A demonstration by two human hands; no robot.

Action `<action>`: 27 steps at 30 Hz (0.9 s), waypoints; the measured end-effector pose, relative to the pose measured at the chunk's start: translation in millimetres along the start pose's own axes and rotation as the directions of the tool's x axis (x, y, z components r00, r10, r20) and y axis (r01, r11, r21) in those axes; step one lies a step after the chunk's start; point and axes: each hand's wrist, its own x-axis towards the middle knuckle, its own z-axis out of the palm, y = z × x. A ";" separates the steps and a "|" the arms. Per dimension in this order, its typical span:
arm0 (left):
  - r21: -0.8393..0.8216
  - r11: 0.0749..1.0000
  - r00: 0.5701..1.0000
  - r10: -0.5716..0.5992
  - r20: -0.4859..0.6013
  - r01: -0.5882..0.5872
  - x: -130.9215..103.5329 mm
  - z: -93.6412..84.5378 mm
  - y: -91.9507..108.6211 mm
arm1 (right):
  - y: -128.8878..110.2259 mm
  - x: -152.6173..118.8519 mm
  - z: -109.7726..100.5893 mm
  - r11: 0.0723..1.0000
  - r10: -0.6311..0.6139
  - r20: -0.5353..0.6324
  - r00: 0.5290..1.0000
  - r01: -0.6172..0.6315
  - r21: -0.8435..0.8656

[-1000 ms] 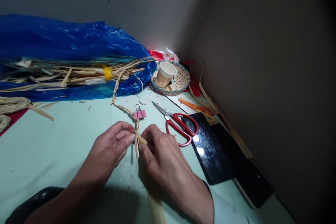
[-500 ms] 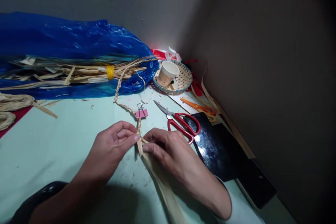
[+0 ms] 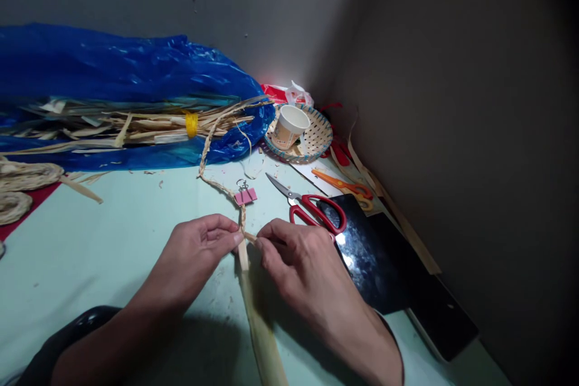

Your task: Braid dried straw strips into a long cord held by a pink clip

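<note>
The strip (image 3: 265, 338) has swung leftward, trailing below the clip (image 3: 245, 196)! Down-left of the clip, the left hand (image 3: 199, 247) pinches tight on the braid (image 3: 243, 215), just beneath the clip; down-right, the right hand (image 3: 312, 259) nips a strand (image 3: 250, 237), thumb against finger; scissors (image 3: 294, 196) lie to the clip's right.

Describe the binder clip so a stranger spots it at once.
Find the big blue bag at the back; a braid runs from its right end toward the left hand. Just beyond that hand, the binder clip sits on the braid. Its pink body and wire handles set it apart from the red-handled scissors to its right.
</note>
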 end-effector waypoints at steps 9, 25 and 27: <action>0.133 0.989 0.996 0.067 -0.062 -0.059 -5.3 2.5 -3.0 | -7.1 -13.2 41.0 0.944 -0.257 -0.177 0.950 0.208 -0.257; -0.169 0.978 0.992 -0.117 0.052 0.124 -7.1 -9.5 -10.4 | -5.1 -12.8 65.3 0.665 -0.618 -0.160 0.770 0.404 -0.628; -0.187 0.976 0.993 -0.099 0.061 0.109 -8.6 -8.1 -9.9 | -4.8 -13.2 63.0 0.663 -0.626 -0.146 0.766 0.423 -0.618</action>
